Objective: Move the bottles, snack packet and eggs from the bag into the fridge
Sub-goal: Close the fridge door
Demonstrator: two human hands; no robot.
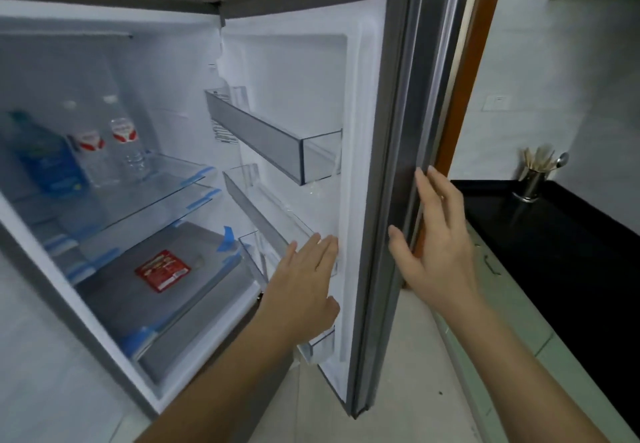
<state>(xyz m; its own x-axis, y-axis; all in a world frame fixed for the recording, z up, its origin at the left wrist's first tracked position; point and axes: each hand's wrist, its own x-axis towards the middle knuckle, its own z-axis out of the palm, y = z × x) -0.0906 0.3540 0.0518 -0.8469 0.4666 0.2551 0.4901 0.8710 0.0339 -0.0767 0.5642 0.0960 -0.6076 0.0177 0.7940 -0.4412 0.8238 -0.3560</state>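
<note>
1. My left hand (304,280): fingers straight, flat on the inner lining of the fridge door (377,131).
2. My right hand (433,238): fingers spread, holding nothing, against the door's outer edge.
3. Left of both hands: bottles (90,151) on the upper shelf, snack packet (162,270) lower down.
4. Right of my hands: black counter (554,245) with utensil pot (531,183).

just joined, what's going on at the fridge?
A person has both hands on the open fridge door: left hand flat on its inner liner, right hand at its outer edge. Two clear bottles and a blue-labelled bottle stand on the upper shelf; a red snack packet lies lower down. No eggs visible.
</note>
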